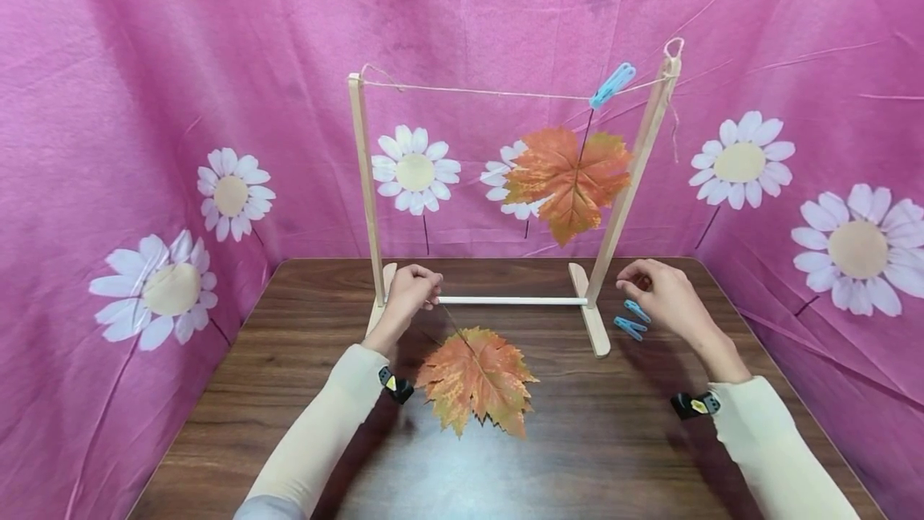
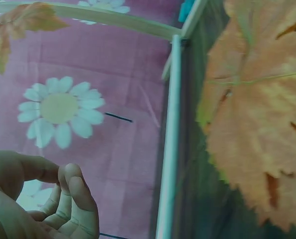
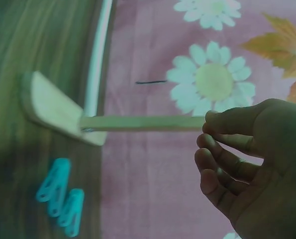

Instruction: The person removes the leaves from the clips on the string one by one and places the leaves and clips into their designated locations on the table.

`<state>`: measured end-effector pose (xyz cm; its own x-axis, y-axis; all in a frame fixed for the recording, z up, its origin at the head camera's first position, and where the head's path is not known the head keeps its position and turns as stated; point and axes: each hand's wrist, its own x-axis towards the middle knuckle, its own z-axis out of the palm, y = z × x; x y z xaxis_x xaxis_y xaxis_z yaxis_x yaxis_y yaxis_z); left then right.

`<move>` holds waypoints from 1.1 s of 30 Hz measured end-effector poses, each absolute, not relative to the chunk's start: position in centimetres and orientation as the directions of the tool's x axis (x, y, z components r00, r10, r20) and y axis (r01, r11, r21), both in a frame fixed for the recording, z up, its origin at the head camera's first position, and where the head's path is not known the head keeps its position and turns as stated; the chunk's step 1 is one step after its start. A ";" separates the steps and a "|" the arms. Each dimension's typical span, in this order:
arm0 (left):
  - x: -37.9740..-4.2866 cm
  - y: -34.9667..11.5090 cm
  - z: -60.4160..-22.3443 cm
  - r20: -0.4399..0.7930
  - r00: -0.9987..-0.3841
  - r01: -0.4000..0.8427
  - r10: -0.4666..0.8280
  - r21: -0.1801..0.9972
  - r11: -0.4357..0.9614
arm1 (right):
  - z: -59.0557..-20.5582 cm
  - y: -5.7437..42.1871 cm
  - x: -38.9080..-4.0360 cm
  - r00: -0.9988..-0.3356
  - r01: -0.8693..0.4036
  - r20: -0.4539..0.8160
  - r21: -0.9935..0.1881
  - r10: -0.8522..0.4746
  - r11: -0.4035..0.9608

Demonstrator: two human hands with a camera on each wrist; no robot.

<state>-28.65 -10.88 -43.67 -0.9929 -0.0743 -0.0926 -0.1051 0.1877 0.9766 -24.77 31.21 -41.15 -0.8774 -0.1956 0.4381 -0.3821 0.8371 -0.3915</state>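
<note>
At the left of my head view, the left grip (image 1: 407,293) has thumb and fingers together, pinching what I read as the end of a thin stem (image 1: 458,327). The stem runs down and rightward into an orange leaf (image 1: 476,379), nearer me than the white rod (image 1: 512,301). The pinch is hard to confirm: fingers cover the stem's end, and the left wrist view cuts the leaf off at its right edge. Whether the leaf's lower points touch the counter (image 1: 599,440), I can't tell.

In the middle, the string (image 1: 491,92) spans the wooden stand (image 1: 367,199); near its right end a clipped blue peg (image 1: 612,87) holds a second leaf (image 1: 573,183) by its stem, well above the first.

Farther right, two loose pegs (image 3: 61,173) lie close together on the counter, just outside the stand's right foot (image 1: 598,336). This is the relation I judge matters most: they sit just below the right grip (image 1: 662,297), far nearer to it than to the left, long axes slanting down to the right in my head view. That grip's fingers bend loosely, apart from the pegs, with nothing I can see held; the head view hides some of them.
</note>
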 end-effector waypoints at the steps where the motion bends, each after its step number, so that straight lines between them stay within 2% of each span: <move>1: -28.7 -11.0 -43.3 -0.088 -0.994 -0.100 -0.072 0.978 0.183 | -40.8 31.0 -24.8 -0.870 -0.391 0.450 -0.383 -0.201 0.837; 14: -28.6 -10.4 -38.6 -0.010 -0.999 -0.018 -0.044 0.983 0.182 | -35.5 28.9 -24.7 -0.803 -0.472 0.546 -0.338 -0.239 0.814; 33: -27.8 -8.4 -32.8 0.137 -0.988 0.145 0.073 0.983 0.115 | -28.4 26.5 -24.7 -0.751 -0.534 0.598 -0.302 -0.279 0.790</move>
<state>-27.76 -8.38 -32.81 -0.9879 0.0734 0.1369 0.1447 0.1145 0.9828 -24.73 26.46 -28.37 -0.7513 -0.2790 0.5981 -0.5339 0.7897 -0.3022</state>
